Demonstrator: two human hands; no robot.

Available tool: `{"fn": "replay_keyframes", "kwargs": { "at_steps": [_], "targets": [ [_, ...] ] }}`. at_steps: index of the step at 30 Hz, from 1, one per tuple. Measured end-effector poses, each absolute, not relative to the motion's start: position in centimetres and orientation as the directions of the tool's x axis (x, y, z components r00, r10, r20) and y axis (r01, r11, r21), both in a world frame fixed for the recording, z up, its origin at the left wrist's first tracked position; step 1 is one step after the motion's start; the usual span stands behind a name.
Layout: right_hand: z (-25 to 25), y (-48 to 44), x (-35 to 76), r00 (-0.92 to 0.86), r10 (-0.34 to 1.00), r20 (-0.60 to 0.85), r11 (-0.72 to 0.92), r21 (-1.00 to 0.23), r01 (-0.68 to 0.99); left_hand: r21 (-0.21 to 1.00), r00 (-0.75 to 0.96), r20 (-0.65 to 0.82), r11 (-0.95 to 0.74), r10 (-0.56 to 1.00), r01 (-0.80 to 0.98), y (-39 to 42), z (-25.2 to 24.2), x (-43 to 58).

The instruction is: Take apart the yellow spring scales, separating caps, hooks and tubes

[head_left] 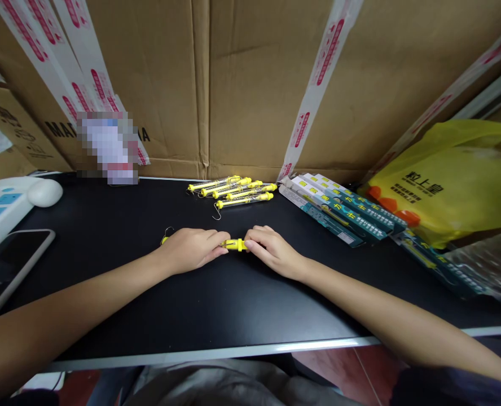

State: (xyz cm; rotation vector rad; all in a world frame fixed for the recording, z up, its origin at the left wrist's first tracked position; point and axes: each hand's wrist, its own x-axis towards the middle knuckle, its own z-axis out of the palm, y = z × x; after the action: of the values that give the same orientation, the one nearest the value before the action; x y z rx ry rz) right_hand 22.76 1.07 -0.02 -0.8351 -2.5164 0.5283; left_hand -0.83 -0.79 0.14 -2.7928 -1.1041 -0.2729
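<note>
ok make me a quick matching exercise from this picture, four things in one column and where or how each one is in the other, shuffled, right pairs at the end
Column one
1. phone
2. single yellow-ended tube
3. plastic bag
4. group of tubes

Column two
A. in the left hand, with the right hand at its end
B. at the back, near the cardboard
C. at the left, dark and face up
D. at the right, yellow with dark printing

Pairs: 1-C, 2-A, 3-D, 4-B

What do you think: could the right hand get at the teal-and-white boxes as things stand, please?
Probably yes: nothing visible stands between the right hand and the nearest of the teal-and-white boxes, though it would first need to let go of the yellow-ended tube.
</note>
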Motion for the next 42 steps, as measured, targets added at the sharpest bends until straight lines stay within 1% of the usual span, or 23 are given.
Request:
{"fn": "replay_keyframes", "kwargs": {
  "at_steps": [6, 11, 20, 26, 32, 37, 42],
  "targets": [
    [-0.08, 1.22, 22.89, -0.728, 0.625, 0.281, 0.726, -0.55, 0.412, -0.05, 0.714, 0.181, -0.718, 0.677, 0.694, -0.79, 0.15, -0.85],
    [-0.03, 1.22, 22.96, -0.722, 0.621, 0.305, 0.73, -0.561, 0.391, -0.045, 0.717, 0.185, -0.723, 0.672, 0.689, -0.76, 0.07, -0.88],
    [0.32, 1.3, 23.14, -0.747, 0.574, 0.336, 0.779, -0.504, 0.373, -0.032, 0.718, 0.185, -0.726, 0.671, 0.687, -0.79, 0.28, -0.78],
    [0.54, 1.26, 23.32, -0.773, 0.52, 0.363, 0.834, -0.41, 0.369, -0.031, 0.725, 0.181, -0.733, 0.665, 0.68, -0.73, 0.23, -0.79],
    [0.69, 1.27, 23.46, -0.751, 0.579, 0.319, 0.803, -0.384, 0.456, -0.032, 0.721, 0.18, -0.729, 0.669, 0.684, -0.74, 0.15, -0.86],
    [0.67, 1.29, 23.3, -0.799, 0.529, 0.284, 0.837, -0.328, 0.438, -0.027, 0.731, 0.196, -0.742, 0.653, 0.67, -0.71, 0.11, -0.92],
    [0.67, 1.33, 23.3, -0.797, 0.529, 0.292, 0.835, -0.346, 0.427, -0.034, 0.731, 0.196, -0.741, 0.653, 0.671, -0.64, 0.02, -0.97]
  ]
}}
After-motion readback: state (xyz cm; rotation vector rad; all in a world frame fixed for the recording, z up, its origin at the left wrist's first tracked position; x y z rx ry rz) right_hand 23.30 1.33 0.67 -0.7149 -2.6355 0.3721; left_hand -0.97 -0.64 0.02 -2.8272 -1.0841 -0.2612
